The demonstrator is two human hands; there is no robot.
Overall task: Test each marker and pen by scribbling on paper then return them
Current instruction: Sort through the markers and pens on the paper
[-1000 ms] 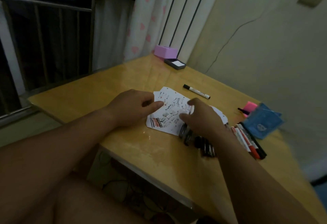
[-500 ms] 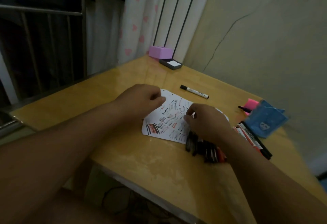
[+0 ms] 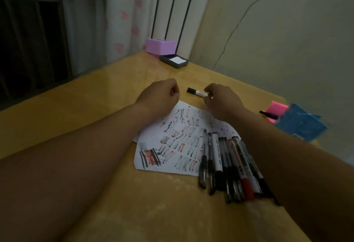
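Observation:
A white marker with a black cap [image 3: 196,92] lies on the table just beyond the scribbled paper [image 3: 182,142]. My right hand [image 3: 222,101] reaches over the paper, and its curled fingertips close on the marker's white barrel, hiding its right end. My left hand [image 3: 160,94] sits to the left of the cap with fingers curled, apart from the marker, and nothing shows in it. A bunch of several pens and markers [image 3: 229,165] lies on the paper's right edge, partly under my right forearm.
On the yellow wooden table [image 3: 86,111], a pink box [image 3: 161,46] and a dark tray [image 3: 174,61] stand at the far corner by the curtain. At the right are a blue pouch [image 3: 300,125], pink sticky notes [image 3: 277,107] and a black pen [image 3: 268,114]. The wall runs along the right.
Both hands left the paper and the pen bunch and moved forward to the lone marker. The right fingers now touch its barrel. The camera tilted down and closer.

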